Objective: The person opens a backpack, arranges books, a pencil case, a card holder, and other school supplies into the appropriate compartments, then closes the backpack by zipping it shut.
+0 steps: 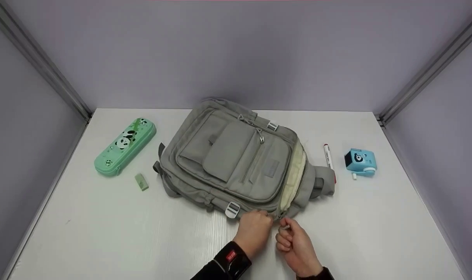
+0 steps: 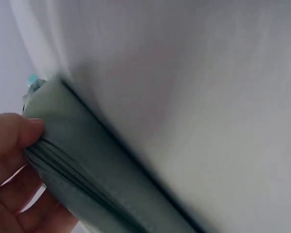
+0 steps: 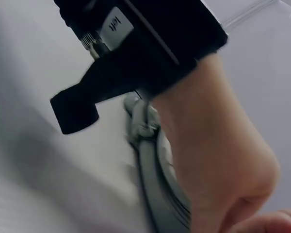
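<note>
Backpack (image 1: 236,159) lies flat mid-desk (image 1: 104,233), long axis running left-far to right-near, its open zipper end at the near edge. Left hand (image 1: 254,229) is curled, gripping the fabric there. Right hand (image 1: 294,241), just beside, is pinched on the zipper pull (image 1: 283,226).

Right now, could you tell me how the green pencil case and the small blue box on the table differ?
The pencil case lies left of the backpack; the blue box sits to its right. The pencil case is long, flat and mint green with panda prints; the blue box is short, blocky and light blue with a dark front panel. The pencil case is clearly the larger. Both rest on the white table, untouched by either hand.
</note>
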`<state>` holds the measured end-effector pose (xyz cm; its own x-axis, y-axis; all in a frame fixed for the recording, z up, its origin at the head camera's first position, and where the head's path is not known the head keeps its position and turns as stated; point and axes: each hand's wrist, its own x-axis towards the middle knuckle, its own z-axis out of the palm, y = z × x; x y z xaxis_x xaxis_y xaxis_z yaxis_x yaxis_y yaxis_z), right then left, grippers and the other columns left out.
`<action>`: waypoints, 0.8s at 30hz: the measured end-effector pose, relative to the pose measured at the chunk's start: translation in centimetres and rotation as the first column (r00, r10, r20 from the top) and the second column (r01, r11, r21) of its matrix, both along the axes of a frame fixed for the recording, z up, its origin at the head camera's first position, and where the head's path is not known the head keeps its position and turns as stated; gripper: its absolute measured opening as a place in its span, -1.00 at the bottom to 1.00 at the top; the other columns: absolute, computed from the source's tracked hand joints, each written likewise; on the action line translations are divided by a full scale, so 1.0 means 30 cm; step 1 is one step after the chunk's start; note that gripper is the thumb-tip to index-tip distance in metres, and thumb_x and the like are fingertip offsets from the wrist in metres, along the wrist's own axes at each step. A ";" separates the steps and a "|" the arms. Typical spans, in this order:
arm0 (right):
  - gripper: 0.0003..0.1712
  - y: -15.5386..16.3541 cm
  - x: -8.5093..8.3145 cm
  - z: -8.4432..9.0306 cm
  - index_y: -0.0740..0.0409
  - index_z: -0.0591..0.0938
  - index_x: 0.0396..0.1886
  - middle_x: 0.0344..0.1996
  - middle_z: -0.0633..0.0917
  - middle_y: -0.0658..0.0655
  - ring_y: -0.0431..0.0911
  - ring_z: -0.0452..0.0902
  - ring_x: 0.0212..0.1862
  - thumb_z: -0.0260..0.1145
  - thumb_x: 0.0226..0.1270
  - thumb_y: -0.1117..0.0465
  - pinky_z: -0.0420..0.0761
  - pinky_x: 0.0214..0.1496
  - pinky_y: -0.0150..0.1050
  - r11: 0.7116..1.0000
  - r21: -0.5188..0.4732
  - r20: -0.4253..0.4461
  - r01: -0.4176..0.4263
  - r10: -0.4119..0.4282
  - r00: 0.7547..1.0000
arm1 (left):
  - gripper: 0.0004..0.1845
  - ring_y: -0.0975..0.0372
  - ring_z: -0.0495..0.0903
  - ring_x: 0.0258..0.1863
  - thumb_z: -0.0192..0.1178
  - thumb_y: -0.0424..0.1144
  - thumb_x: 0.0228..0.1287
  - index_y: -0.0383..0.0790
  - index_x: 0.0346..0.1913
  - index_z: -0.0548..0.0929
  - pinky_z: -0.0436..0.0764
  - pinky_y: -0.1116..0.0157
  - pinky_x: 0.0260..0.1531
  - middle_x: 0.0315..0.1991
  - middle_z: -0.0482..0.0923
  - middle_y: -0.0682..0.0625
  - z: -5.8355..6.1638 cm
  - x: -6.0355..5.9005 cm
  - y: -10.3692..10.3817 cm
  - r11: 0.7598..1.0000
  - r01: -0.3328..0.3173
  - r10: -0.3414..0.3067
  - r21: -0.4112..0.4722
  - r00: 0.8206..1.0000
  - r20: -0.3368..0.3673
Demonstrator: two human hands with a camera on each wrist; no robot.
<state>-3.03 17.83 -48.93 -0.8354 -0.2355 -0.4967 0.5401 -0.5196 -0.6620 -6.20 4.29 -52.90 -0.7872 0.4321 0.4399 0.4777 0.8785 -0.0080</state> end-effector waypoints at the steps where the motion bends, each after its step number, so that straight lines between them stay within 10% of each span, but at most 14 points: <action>1: -0.60 0.010 -0.007 0.005 -0.03 0.36 -0.39 -0.76 0.18 -0.18 -0.35 0.01 -0.67 -0.33 0.67 0.10 0.08 -0.57 -0.51 1.000 -0.025 0.002 0.002 -0.001 1.000 | -0.89 0.32 0.52 -0.64 0.37 -0.27 -0.08 0.07 -0.58 0.73 0.41 0.36 -0.73 -0.62 0.59 0.19 0.006 -0.003 -0.007 1.000 0.006 -0.006 -0.007 1.000 -0.008; 12: -0.53 0.109 -0.084 0.070 -0.02 0.36 -0.44 -0.74 0.22 -0.14 -0.30 -0.19 -0.58 -0.38 0.67 0.06 -0.01 -0.53 -0.50 0.971 -0.223 0.058 0.086 -0.075 0.996 | -0.88 0.33 0.49 -0.70 0.37 -0.31 -0.16 -0.01 -0.64 0.67 0.44 0.40 -0.72 -0.64 0.57 0.18 0.054 -0.017 -0.148 0.989 0.145 -0.144 0.013 0.987 -0.073; 24: -0.53 0.135 -0.122 0.081 -0.03 0.38 -0.48 -0.77 0.26 -0.15 -0.32 0.00 -0.67 -0.30 0.68 0.06 0.13 -0.61 -0.52 0.970 -0.163 0.074 0.179 -0.169 0.983 | -0.91 0.32 0.56 -0.60 0.43 -0.27 -0.08 0.00 -0.56 0.72 0.51 0.39 -0.57 -0.57 0.64 0.19 0.059 -0.022 -0.276 0.978 0.205 -0.209 -0.047 0.972 -0.111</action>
